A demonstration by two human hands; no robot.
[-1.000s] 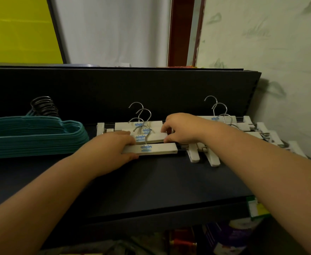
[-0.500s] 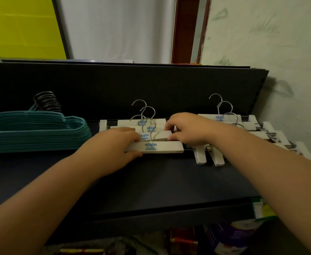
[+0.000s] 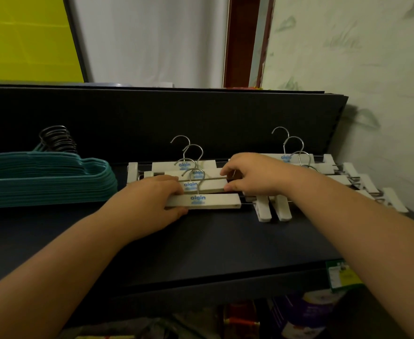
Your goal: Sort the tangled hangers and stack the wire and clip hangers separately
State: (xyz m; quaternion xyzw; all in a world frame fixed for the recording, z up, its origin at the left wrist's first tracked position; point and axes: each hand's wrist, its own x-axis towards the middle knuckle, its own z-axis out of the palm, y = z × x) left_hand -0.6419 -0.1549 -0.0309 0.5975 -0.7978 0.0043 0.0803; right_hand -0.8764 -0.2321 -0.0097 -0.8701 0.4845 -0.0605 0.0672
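Fingers (image 3: 174, 189) of both hands clamped on white clip hangers (image 3: 202, 201), long axes running left-right; right hand (image 3: 252, 176) nearer unsorted pile.

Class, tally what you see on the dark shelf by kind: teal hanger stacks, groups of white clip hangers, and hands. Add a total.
Teal hanger stack: 1
White clip hanger groups: 2 (left group, right group)
Hands: 2 (left hand, right hand)
Total: 5
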